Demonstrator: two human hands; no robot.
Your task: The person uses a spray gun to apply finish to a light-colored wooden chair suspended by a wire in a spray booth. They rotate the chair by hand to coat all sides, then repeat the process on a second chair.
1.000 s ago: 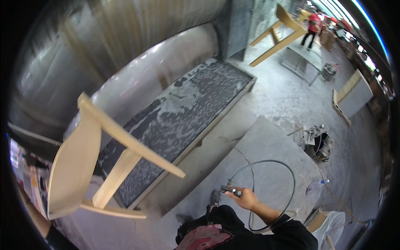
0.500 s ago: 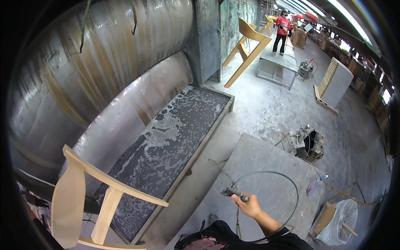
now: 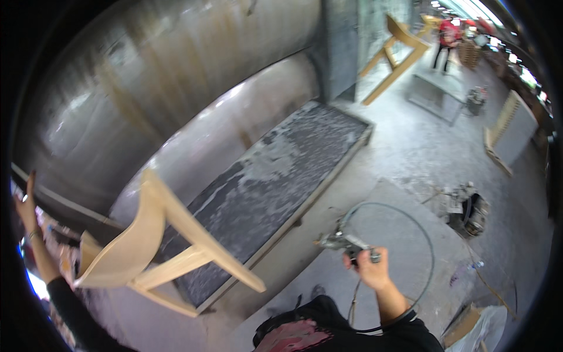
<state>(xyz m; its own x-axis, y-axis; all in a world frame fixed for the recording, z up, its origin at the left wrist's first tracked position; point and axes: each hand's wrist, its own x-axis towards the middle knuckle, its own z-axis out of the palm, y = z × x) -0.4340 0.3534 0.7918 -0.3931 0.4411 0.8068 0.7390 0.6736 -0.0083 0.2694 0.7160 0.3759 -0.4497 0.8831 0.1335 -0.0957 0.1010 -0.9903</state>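
Spray gun (image 3: 346, 242) sits clamped in your right hand (image 3: 370, 271); left hand (image 3: 26, 205) is open (raised beside the chair (image 3: 158, 246)). Keep the hose (image 3: 410, 234) trailing clear.

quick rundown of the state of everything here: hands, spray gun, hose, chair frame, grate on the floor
right hand: closed around the spray gun's grip
spray gun: held, nozzle toward the chair frame
hose: looped on the floor
left hand: raised, fingers open, empty
wooden chair frame: bare wood, tilted, off the floor
floor grate: crusted with pale overspray
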